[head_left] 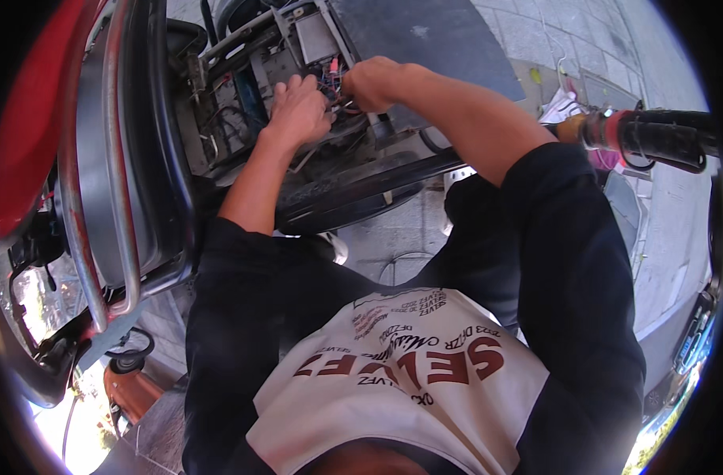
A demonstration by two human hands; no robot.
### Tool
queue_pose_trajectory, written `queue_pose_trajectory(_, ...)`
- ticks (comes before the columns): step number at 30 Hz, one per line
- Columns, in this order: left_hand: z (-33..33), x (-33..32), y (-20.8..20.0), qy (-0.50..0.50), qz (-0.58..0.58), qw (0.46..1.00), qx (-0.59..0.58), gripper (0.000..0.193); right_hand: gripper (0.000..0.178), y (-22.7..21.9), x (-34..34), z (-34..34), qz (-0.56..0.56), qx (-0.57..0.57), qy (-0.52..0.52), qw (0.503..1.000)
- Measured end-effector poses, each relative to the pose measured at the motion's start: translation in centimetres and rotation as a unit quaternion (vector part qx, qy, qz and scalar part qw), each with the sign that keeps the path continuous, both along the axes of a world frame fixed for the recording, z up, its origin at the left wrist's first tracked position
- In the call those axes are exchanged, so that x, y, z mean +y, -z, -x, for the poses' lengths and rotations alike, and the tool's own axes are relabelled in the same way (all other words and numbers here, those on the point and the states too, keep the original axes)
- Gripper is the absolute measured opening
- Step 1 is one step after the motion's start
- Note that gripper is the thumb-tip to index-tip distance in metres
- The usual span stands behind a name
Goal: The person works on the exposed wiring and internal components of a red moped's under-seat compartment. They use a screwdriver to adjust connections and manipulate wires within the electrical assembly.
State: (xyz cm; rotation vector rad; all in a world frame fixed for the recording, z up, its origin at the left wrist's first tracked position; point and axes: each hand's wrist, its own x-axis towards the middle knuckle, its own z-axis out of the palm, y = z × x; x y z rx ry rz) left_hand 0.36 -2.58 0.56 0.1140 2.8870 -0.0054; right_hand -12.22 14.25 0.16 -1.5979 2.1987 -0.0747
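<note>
Under me lies the opened metal frame [233,49] of a vehicle, with parts and cables exposed. A bundle of thin coloured wires [327,82], one with a red connector [334,66], runs between my hands. My right hand [375,83] is closed in a fist at the right of the bundle, gripping wires at its fingertips. At the bundle's left, my left hand [299,111] has bent fingers and the thumb drawn in; what they hold is hidden. Just beyond the wires sits a flat silvery metal box [315,38].
A dark flat panel [425,55] lies right of the frame. A black bar [361,179] crosses in front of me. On the left are a grey seat back [96,158] and metal rails [116,119]. A black handlebar grip [654,131] sticks out at the right.
</note>
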Motion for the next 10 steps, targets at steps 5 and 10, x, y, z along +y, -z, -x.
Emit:
queue_pose_trajectory(5,-0.02,0.27,0.06,-0.030,0.005,0.999,-0.022,0.029,0.022,0.90,0.04,0.33,0.017,0.004,0.009,1.000)
queue_pose_trajectory(10,0.56,0.72,0.06,-0.039,0.012,0.999,-0.021,0.035,0.022,0.18,0.26,0.49,0.032,0.005,0.006,0.999)
